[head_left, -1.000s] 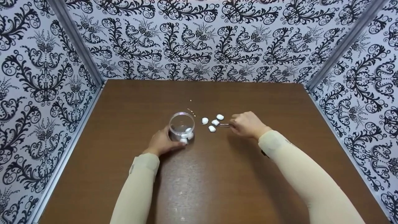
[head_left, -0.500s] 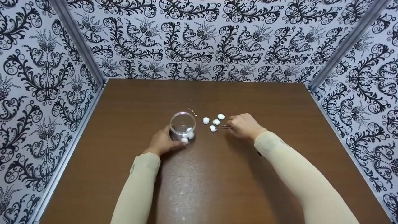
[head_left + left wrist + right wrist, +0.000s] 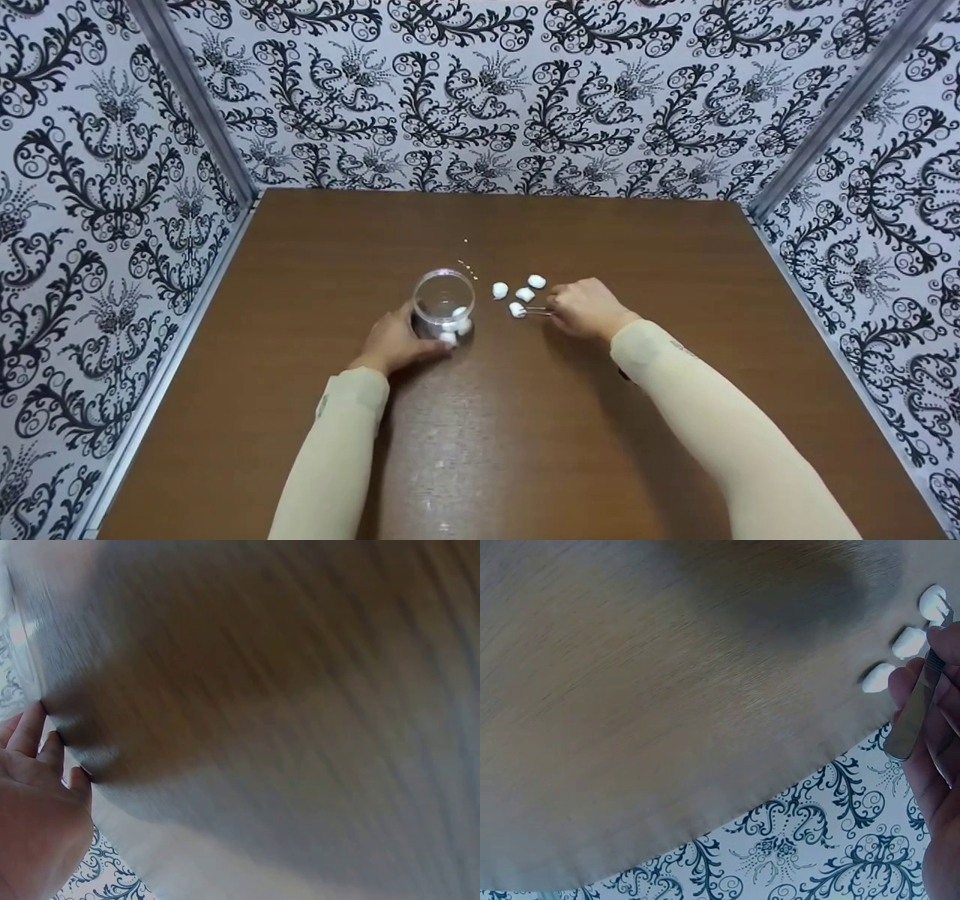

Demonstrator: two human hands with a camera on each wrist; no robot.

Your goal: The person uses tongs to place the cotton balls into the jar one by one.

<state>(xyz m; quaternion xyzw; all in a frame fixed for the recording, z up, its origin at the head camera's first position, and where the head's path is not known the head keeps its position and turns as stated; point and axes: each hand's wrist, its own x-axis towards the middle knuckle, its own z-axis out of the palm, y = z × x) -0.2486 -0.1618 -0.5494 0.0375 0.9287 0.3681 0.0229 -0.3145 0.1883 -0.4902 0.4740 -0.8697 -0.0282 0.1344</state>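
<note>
My left hand (image 3: 397,341) grips a clear round jar (image 3: 442,298) from its left side, and several white cotton balls (image 3: 463,325) show inside. In the left wrist view the left hand's fingers (image 3: 30,727) lie along the jar's edge. My right hand (image 3: 589,309) pinches metal tweezers (image 3: 538,310), whose tips meet the nearest loose cotton ball (image 3: 517,310) on the table; whether they squeeze it cannot be told. The right wrist view shows the tweezers' flat rear end (image 3: 905,731) sticking out behind the fingers.
Other loose cotton balls lie close by: one at the left (image 3: 500,290), one in the middle (image 3: 525,295), one farther back (image 3: 536,281). The brown table (image 3: 337,240) is bounded by patterned walls (image 3: 480,97). Small bright spots (image 3: 466,266) show behind the jar.
The right hand has shifted slightly left and nearer, bringing the tweezers' tips from beside the middle cotton ball to the nearest one. The left hand keeps its hold on the jar.
</note>
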